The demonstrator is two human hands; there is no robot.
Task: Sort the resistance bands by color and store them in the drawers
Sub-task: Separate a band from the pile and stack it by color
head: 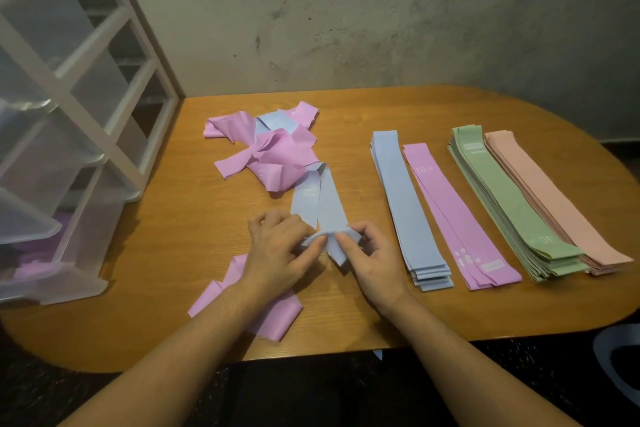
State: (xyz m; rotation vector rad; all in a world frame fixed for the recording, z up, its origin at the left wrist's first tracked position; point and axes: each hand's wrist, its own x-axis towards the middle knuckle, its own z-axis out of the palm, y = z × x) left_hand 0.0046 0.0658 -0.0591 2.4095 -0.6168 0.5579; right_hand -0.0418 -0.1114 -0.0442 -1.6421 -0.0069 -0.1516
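Nearest me, a loose pink band (pixel 242 302) lies on the wooden table (pixel 450 315) under the left forearm. Just beyond it, I see the left hand (pixel 277 253) and right hand (pixel 370 260) both pinching the near end of a blue band (pixel 318 201), fingers curled round the fabric. Left of that band stands the drawer unit (pixel 52 149), lower drawers pulled out, pink inside one. Behind it, a tangled pink-and-blue heap (pixel 270 149). To its right, flat stacks in turn: blue stack (pixel 405 204), pink stack (pixel 453 215), green stack (pixel 502 204), peach stack (pixel 554 198).
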